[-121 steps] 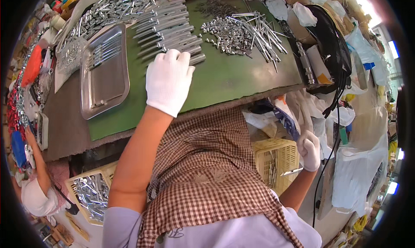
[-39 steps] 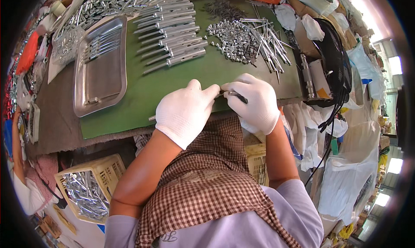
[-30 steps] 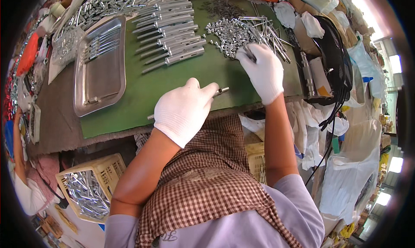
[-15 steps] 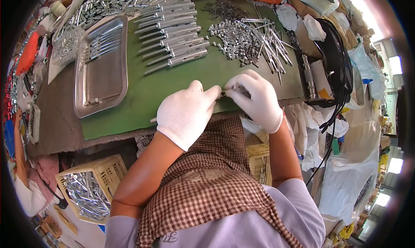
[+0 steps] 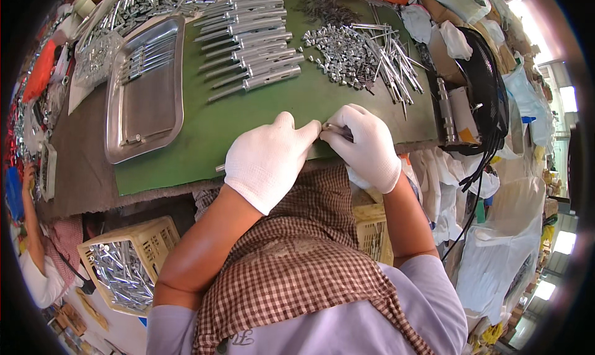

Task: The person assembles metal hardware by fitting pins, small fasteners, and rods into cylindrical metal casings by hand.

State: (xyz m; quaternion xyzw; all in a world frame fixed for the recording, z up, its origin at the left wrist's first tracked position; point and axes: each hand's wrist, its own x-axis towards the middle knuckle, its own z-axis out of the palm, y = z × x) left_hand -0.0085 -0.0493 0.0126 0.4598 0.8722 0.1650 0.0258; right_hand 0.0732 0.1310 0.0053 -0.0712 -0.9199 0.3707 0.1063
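Both hands wear white knit gloves and meet at the front edge of the green mat (image 5: 186, 160). My left hand (image 5: 263, 160) is closed round a slim metal rod (image 5: 220, 168); its end pokes out beside the wrist, and the rest is hidden by the glove. Between the thumb and fingers of my right hand (image 5: 365, 145) lies a short metal piece (image 5: 338, 131), pressed up against the left fingertips. Its exact kind is hidden. Beyond the hands lies a row of silver tubes with thin rods (image 5: 273, 77). Right of it are heaped small metal cylinders (image 5: 341, 56) and loose thin rods (image 5: 392, 67).
A steel tray (image 5: 145, 116) with several thin rods stands on the left. Metal parts are piled at the back left. A black mesh basket (image 5: 486, 88) with cables borders the right. Below the table edge sits a cream crate (image 5: 162, 240). Another person's arm (image 5: 32, 225) shows far left.
My right fingers have shifted slightly, and more of the short metal piece shows between them. The fingertips of both hands are closer together. The left hand keeps its grip on the rod.
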